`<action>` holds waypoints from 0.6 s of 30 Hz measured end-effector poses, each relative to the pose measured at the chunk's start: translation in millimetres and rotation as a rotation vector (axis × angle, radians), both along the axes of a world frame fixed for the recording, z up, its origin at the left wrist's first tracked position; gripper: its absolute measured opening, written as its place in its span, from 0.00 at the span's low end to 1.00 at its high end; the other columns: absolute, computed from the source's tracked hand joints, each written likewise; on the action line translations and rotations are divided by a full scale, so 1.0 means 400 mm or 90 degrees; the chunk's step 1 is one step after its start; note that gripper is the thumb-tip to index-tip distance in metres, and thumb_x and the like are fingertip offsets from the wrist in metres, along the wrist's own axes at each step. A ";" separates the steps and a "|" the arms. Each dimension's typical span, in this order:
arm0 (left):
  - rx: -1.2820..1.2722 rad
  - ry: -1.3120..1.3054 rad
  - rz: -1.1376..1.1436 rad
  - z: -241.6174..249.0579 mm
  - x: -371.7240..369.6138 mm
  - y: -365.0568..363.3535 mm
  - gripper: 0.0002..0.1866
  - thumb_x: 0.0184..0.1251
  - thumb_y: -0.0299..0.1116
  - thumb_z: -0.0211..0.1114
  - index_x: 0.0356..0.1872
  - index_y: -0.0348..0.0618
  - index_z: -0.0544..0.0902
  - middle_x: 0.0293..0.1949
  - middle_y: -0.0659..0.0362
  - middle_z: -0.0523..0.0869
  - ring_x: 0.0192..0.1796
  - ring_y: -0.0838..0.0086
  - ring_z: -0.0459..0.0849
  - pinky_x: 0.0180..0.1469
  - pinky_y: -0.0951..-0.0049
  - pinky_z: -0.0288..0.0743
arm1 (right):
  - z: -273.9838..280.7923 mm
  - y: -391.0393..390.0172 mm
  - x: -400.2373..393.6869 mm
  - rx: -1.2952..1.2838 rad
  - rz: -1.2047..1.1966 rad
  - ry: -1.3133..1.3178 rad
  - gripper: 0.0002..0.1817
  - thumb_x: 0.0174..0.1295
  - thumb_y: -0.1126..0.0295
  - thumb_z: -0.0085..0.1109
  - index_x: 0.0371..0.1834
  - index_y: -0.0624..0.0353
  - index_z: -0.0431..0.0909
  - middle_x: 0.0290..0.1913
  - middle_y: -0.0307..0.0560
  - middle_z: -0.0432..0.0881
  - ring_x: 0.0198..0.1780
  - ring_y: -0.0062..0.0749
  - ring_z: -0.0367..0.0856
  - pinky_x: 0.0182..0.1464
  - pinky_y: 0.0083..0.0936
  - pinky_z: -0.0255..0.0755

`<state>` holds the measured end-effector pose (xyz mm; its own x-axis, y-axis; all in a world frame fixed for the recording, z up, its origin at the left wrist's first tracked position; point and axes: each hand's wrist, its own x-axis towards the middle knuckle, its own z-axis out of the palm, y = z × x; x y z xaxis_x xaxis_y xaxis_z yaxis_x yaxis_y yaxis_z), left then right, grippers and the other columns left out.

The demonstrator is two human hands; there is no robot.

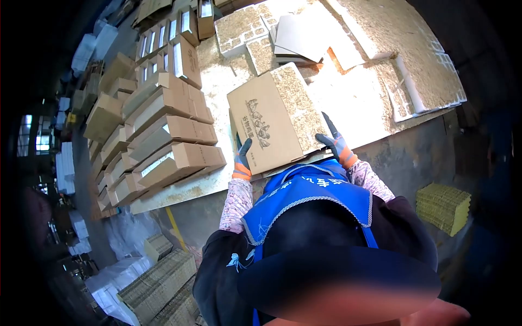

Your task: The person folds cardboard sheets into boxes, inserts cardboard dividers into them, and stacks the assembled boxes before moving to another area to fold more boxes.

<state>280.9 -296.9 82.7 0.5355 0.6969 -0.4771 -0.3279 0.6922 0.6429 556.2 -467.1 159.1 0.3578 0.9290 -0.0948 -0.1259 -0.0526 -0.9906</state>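
A flat brown cardboard box (265,122), printed with chicken figures and Chinese characters, lies tilted at the table's near edge. From its right side shows a white foam block (296,100) with a brown, husk-like top. My left hand (243,159), in a dark and orange glove, grips the box's lower left edge, its fingers partly hidden. My right hand (338,145), gloved alike, holds the block's right edge, thumb on top and fingers along the side. How far the block reaches inside the box is hidden.
Several opened cartons (168,130) stand in rows at left. Grey sheets (298,38) are stacked beyond the box. More husk-covered foam blocks (380,27) lie at the back right of the table (348,103). Yellowish ridged stacks (443,208) and wrapped bundles (117,277) sit below.
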 end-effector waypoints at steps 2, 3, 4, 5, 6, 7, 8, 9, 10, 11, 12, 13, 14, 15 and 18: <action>0.017 0.034 -0.003 0.025 0.018 -0.031 0.24 0.64 0.37 0.60 0.59 0.39 0.70 0.49 0.52 0.81 0.48 0.64 0.82 0.49 0.65 0.79 | -0.056 0.010 -0.023 0.032 0.011 -0.007 0.38 0.58 0.67 0.62 0.71 0.54 0.54 0.68 0.48 0.62 0.67 0.30 0.59 0.66 0.26 0.56; 0.039 0.046 0.027 0.039 0.031 -0.045 0.26 0.63 0.35 0.60 0.61 0.43 0.67 0.50 0.53 0.80 0.47 0.65 0.82 0.47 0.66 0.80 | -0.080 0.019 -0.039 0.015 0.037 -0.017 0.38 0.59 0.65 0.62 0.71 0.54 0.54 0.68 0.48 0.62 0.68 0.31 0.58 0.66 0.26 0.55; 0.063 0.055 0.058 0.056 0.045 -0.052 0.29 0.62 0.33 0.61 0.64 0.48 0.63 0.50 0.53 0.79 0.46 0.67 0.82 0.45 0.67 0.80 | -0.101 0.031 -0.049 0.001 0.063 -0.028 0.39 0.59 0.64 0.62 0.71 0.53 0.53 0.68 0.48 0.61 0.68 0.32 0.57 0.66 0.27 0.54; 0.036 0.032 0.051 0.089 0.051 -0.058 0.31 0.62 0.32 0.62 0.65 0.50 0.61 0.50 0.54 0.79 0.46 0.66 0.82 0.45 0.67 0.80 | -0.093 0.042 -0.043 -0.008 0.105 -0.040 0.39 0.59 0.61 0.62 0.72 0.54 0.52 0.68 0.50 0.61 0.69 0.34 0.57 0.67 0.27 0.53; 0.010 0.006 0.045 0.113 0.051 -0.064 0.33 0.61 0.31 0.62 0.67 0.52 0.60 0.50 0.54 0.78 0.46 0.66 0.82 0.45 0.67 0.80 | -0.103 0.058 -0.042 -0.027 0.124 -0.076 0.38 0.61 0.59 0.59 0.72 0.51 0.52 0.68 0.51 0.62 0.69 0.35 0.57 0.67 0.27 0.53; 0.017 0.005 0.066 0.102 0.050 -0.064 0.37 0.61 0.30 0.63 0.69 0.56 0.55 0.51 0.54 0.77 0.47 0.65 0.81 0.45 0.66 0.80 | -0.104 0.065 -0.039 -0.074 0.145 -0.079 0.36 0.63 0.57 0.56 0.72 0.49 0.52 0.67 0.53 0.62 0.69 0.38 0.58 0.66 0.27 0.54; 0.017 0.007 0.068 0.099 0.057 -0.064 0.37 0.61 0.30 0.63 0.69 0.56 0.55 0.51 0.54 0.77 0.47 0.65 0.81 0.45 0.66 0.80 | -0.107 0.069 -0.039 -0.121 0.165 -0.079 0.35 0.64 0.55 0.54 0.72 0.48 0.52 0.67 0.54 0.63 0.68 0.40 0.59 0.66 0.27 0.54; 0.038 0.040 0.089 0.097 0.066 -0.063 0.38 0.61 0.30 0.62 0.70 0.56 0.53 0.52 0.54 0.77 0.47 0.65 0.81 0.45 0.66 0.80 | -0.132 0.081 -0.037 -0.068 0.165 -0.180 0.32 0.64 0.51 0.51 0.70 0.47 0.58 0.63 0.57 0.67 0.65 0.47 0.64 0.64 0.32 0.59; 0.059 0.075 0.112 0.094 0.073 -0.062 0.38 0.61 0.30 0.62 0.70 0.56 0.52 0.52 0.54 0.76 0.47 0.65 0.81 0.45 0.66 0.80 | -0.145 0.092 -0.003 -0.066 0.169 -0.177 0.32 0.64 0.51 0.51 0.70 0.47 0.58 0.63 0.57 0.67 0.65 0.47 0.64 0.64 0.32 0.59; 0.076 0.081 0.099 0.082 0.072 -0.059 0.38 0.61 0.30 0.61 0.70 0.55 0.51 0.53 0.53 0.76 0.48 0.65 0.81 0.45 0.66 0.80 | -0.109 0.128 0.052 -0.071 0.242 -0.435 0.31 0.62 0.51 0.52 0.67 0.48 0.61 0.61 0.57 0.69 0.63 0.49 0.66 0.63 0.34 0.61; 0.078 0.083 0.105 0.083 0.076 -0.056 0.38 0.61 0.30 0.61 0.70 0.55 0.51 0.53 0.53 0.76 0.48 0.65 0.81 0.45 0.66 0.80 | -0.079 0.174 0.106 -0.071 0.310 -0.695 0.30 0.61 0.50 0.54 0.64 0.49 0.65 0.58 0.58 0.71 0.60 0.51 0.68 0.61 0.36 0.63; 0.084 0.091 0.100 0.086 0.074 -0.059 0.38 0.62 0.30 0.61 0.70 0.55 0.51 0.53 0.53 0.76 0.48 0.65 0.81 0.45 0.66 0.80 | -0.063 0.241 0.133 -0.114 0.008 -0.502 0.28 0.58 0.53 0.58 0.58 0.56 0.70 0.53 0.57 0.73 0.56 0.53 0.70 0.58 0.36 0.66; 0.089 0.100 0.095 0.089 0.073 -0.062 0.38 0.62 0.30 0.60 0.70 0.55 0.51 0.53 0.53 0.76 0.48 0.66 0.81 0.44 0.67 0.80 | -0.021 0.307 0.195 -0.031 -0.132 -0.469 0.34 0.54 0.50 0.62 0.59 0.59 0.68 0.52 0.56 0.73 0.55 0.50 0.72 0.58 0.34 0.66; 0.085 0.114 0.092 0.100 0.075 -0.064 0.37 0.62 0.30 0.60 0.70 0.54 0.51 0.53 0.53 0.75 0.48 0.66 0.80 0.44 0.68 0.80 | -0.001 0.379 0.251 -0.015 -0.293 -0.431 0.36 0.52 0.50 0.64 0.59 0.63 0.67 0.52 0.58 0.74 0.54 0.48 0.74 0.57 0.33 0.66; 0.070 0.129 0.090 0.069 0.064 -0.058 0.37 0.61 0.30 0.60 0.70 0.52 0.52 0.53 0.52 0.75 0.49 0.65 0.79 0.46 0.67 0.79 | -0.208 0.609 0.538 -0.319 -0.135 -0.303 0.36 0.50 0.57 0.68 0.57 0.69 0.67 0.46 0.55 0.77 0.49 0.41 0.76 0.53 0.30 0.69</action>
